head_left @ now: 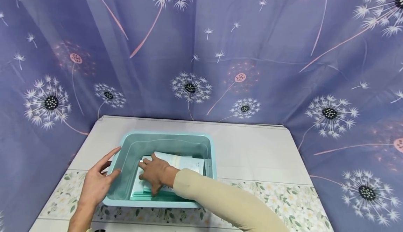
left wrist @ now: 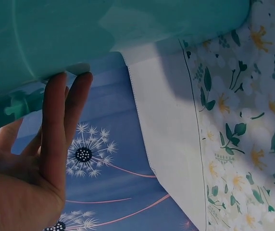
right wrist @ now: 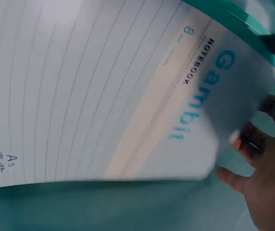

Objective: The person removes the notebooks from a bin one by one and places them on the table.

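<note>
A light teal plastic bin (head_left: 163, 134) stands on the table with a stack of notebooks (head_left: 185, 163) lying inside it. My left hand (head_left: 97, 184) is at the bin's left side, its fingertips touching the rim and outer wall with fairly straight fingers. Reaching over the front rim, my right hand (head_left: 155, 172) is spread over the left part of the stack. In the right wrist view, the top notebook (right wrist: 128, 96) shows ruled lines, the word Gambit and a teal spine; the right fingers (right wrist: 267, 139) are spread along its short edge.
The table (head_left: 252, 148) has a white surface with a floral strip (head_left: 277, 200) across its front. A purple curtain with dandelions (head_left: 220, 50) hangs behind and at both sides. A small dark object (head_left: 100, 230) shows at the bottom edge of the head view.
</note>
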Demonstrator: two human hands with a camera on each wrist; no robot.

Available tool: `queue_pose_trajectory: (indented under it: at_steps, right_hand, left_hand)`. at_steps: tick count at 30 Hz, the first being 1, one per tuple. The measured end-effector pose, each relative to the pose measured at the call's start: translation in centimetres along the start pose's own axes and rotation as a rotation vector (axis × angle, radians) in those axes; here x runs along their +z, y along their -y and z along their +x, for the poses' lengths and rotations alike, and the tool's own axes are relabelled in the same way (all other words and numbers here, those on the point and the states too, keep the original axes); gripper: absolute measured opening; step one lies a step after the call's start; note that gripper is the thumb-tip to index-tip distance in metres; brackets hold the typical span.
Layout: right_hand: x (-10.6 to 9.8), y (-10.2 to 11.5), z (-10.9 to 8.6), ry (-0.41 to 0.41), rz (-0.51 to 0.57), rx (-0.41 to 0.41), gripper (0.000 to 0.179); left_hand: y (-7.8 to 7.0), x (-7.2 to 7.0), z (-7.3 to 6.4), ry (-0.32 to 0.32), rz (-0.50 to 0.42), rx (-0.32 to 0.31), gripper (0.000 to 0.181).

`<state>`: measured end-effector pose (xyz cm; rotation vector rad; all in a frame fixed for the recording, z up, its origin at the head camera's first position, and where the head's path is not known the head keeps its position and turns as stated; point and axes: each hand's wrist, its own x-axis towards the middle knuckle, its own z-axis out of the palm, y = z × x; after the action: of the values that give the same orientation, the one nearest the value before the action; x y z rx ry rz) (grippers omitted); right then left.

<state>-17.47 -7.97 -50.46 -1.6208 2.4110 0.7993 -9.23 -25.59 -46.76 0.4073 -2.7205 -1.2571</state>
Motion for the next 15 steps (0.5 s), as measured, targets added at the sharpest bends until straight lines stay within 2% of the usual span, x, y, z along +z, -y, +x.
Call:
queue_pose_trajectory:
  at_steps: [7,12,15]
  right_hand:
    - [-0.1,-0.4,-0.2,-0.035,0.032,0.018,0.070]
    - [-0.4,-1.0,-0.3,-0.133,-0.020,0.006,0.071]
    - [-1.1,-1.5,-0.8,-0.183,-0.011,0.021,0.070]
  left_hand:
    - [0.0,-0.2,-0.1,0.014,0.013,-0.044,0.073]
    - [0.1,-0.1,0.0,0.025,0.017,-0.049,0.072]
    - [0.0,0.1,0.1,0.025,0.019,-0.039,0.073]
